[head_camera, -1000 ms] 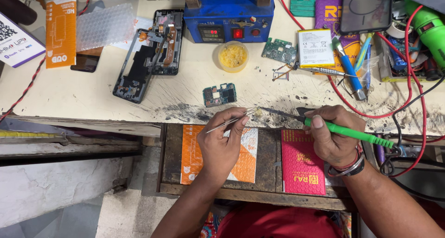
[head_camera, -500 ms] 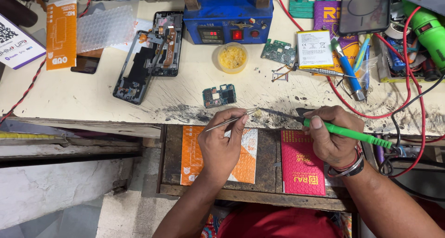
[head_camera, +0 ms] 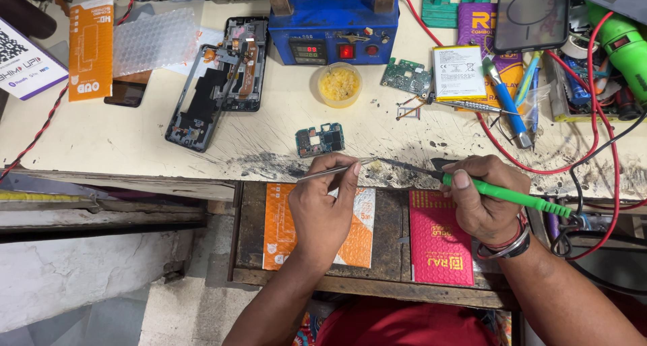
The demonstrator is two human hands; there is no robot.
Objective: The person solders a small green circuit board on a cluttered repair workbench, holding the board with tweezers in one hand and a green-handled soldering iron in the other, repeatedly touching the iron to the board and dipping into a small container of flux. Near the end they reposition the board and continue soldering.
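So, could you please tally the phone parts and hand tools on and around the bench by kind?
Loose circuit boards: 2, one small near the hands, one green.
Opened phone frames: 2.
Batteries: 1.
Tweezers: 1, in the left hand.
Soldering irons: 1, in the right hand.
Total: 7.

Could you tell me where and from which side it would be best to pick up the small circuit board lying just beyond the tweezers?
The small circuit board lies flat on the workbench, so I would pinch its two long edges from above. The far side looks freest: the left hand and its tweezers sit close on the near side. Its top seems crowded with parts, so edges are probably safer.
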